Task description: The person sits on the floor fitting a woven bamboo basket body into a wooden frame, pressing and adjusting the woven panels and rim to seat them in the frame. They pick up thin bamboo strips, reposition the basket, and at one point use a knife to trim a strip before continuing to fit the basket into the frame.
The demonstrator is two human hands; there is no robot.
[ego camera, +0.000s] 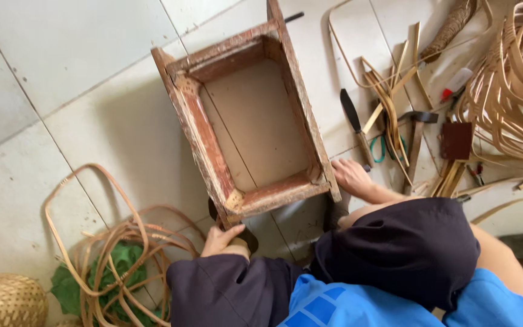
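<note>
Head view. A worn reddish wooden frame (246, 121) (rectangular, open through to the pale tiled floor (80, 72)) stands tilted in front of the person. The left hand (225, 240) closes its fingers around the frame's near corner, beside a dark flat object whose kind cannot be told. The right hand (351, 176) rests with fingers loosely spread against the frame's right near end. A knife (353, 121) and cane strips (388, 97) lie to the right; coiled rattan (122, 254) lies to the left.
</note>
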